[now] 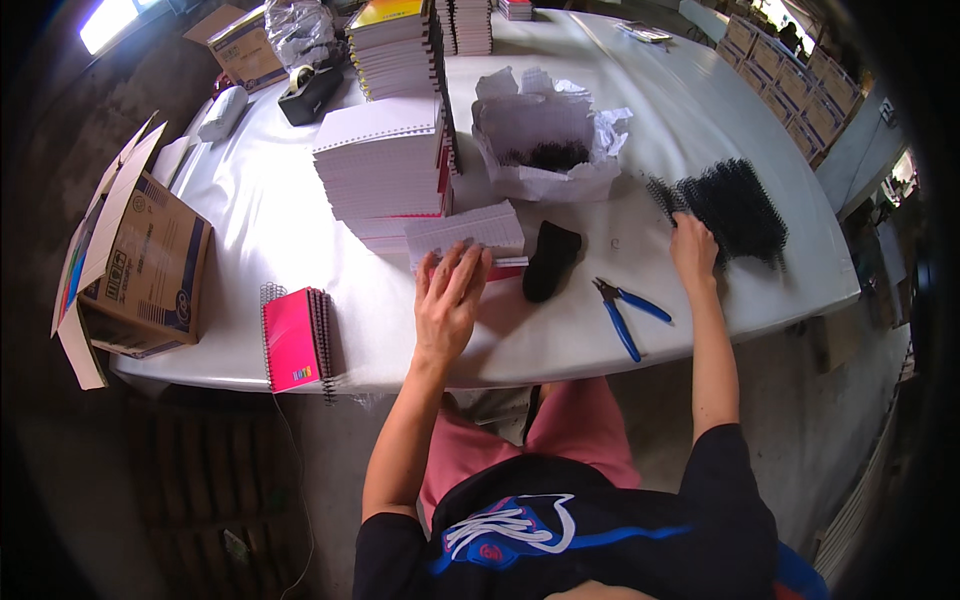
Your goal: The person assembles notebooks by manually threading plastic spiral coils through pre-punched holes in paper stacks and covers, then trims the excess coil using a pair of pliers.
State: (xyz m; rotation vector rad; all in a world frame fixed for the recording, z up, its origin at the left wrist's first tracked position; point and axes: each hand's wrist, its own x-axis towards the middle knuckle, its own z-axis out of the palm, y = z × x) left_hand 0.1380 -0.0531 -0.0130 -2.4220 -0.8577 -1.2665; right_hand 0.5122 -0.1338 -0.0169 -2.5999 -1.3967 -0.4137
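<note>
My left hand [453, 300] rests its fingers over the near edge of a small block of punched notebook pages [478, 228], a pink cover [503, 273] showing beneath; the thumb's grip is partly hidden. Off to the right, my right hand [692, 243] pinches a black spiral binding coil [664, 198] at the left edge of a pile of black coils [740, 210]. Between my hands lie a dark, rounded block-like object [551, 262] and blue-handled cutting pliers [628, 305]. Behind my left hand rises a tall stack of unbound notebooks [378, 165].
Pink spiral notebooks [293, 342] lie at the front left, beside an open cardboard box [150, 262]. Farther back are a paper-lined container [545, 175] holding coils, a black tape dispenser [311, 95] and more notebook stacks [466, 25]. Cartons [790, 85] are piled at the far right.
</note>
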